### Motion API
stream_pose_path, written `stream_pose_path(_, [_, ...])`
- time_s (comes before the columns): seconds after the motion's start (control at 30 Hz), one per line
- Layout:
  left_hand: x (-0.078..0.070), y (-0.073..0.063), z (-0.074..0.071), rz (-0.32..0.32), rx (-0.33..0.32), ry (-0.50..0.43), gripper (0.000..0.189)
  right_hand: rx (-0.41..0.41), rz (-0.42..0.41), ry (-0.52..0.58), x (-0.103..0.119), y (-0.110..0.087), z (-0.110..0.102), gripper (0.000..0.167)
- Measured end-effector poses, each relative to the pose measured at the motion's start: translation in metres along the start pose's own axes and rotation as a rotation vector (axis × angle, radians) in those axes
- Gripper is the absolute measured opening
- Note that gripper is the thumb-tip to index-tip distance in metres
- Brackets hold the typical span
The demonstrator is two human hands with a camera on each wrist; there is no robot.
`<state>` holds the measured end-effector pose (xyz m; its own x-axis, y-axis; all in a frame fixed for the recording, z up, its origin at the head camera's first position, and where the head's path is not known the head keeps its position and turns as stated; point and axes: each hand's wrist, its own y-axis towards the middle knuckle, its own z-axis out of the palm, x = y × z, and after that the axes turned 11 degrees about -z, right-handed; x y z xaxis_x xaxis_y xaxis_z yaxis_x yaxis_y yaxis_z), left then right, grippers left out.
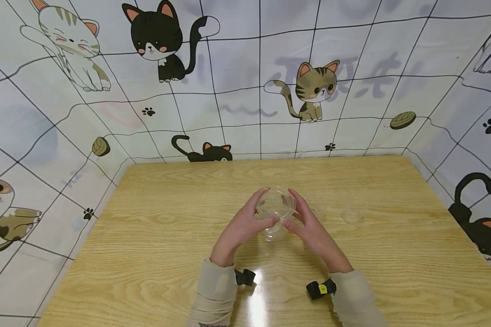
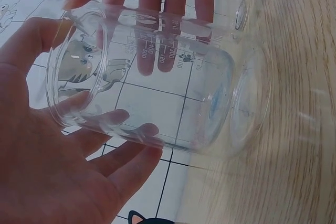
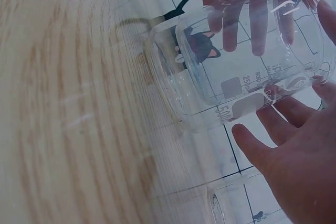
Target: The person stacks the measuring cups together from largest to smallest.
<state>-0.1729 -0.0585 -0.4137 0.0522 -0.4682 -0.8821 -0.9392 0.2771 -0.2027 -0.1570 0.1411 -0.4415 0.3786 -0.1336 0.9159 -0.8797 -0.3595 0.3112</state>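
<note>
A clear glass beaker with printed graduations is held between both hands over the middle of the table. In the left wrist view a second, smaller beaker appears nested inside it, with two bases showing one above the other. My left hand grips the left side near the rim, thumb on the near side and fingers around the wall. From the opposite side my right hand grips it the same way, its fingers spread along the glass. Whether the outer base touches the table is hard to tell.
Another clear glass piece stands on the wooden table to the right. A further clear piece shows partly behind the right hand. Walls with cat-print sheeting enclose the table at the back and sides.
</note>
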Motion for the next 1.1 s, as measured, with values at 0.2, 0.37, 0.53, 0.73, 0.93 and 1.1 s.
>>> stream_pose_path(0.2, [-0.0029, -0.001, 0.0008, 0.0, 0.005, -0.017, 0.073, 0.0, -0.001, 0.0, -0.001, -0.0001, -0.0009, 0.071])
stream_pose_path(0.37, [-0.004, -0.0006, 0.0019, 0.005, 0.006, -0.034, 0.073, -0.009, 0.005, -0.001, -0.0011, -0.0003, -0.0013, 0.072])
stream_pose_path(0.53, [-0.0032, -0.0006, 0.002, 0.001, -0.007, -0.009, 0.073, -0.006, 0.018, -0.007, -0.0019, -0.0005, -0.0012, 0.071])
stream_pose_path(0.73, [-0.0035, -0.001, 0.0013, -0.015, -0.009, -0.004, 0.073, 0.006, -0.006, -0.014, -0.0037, 0.0011, -0.0015, 0.071])
stream_pose_path(0.93, [-0.0048, -0.0014, 0.0009, -0.025, -0.006, -0.008, 0.073, 0.012, -0.015, -0.02, -0.0041, 0.0012, -0.0019, 0.071])
stream_pose_path(1.1, [-0.005, -0.0012, 0.0009, -0.019, 0.001, -0.018, 0.073, 0.019, -0.018, -0.019, -0.0035, 0.0012, -0.0019, 0.07])
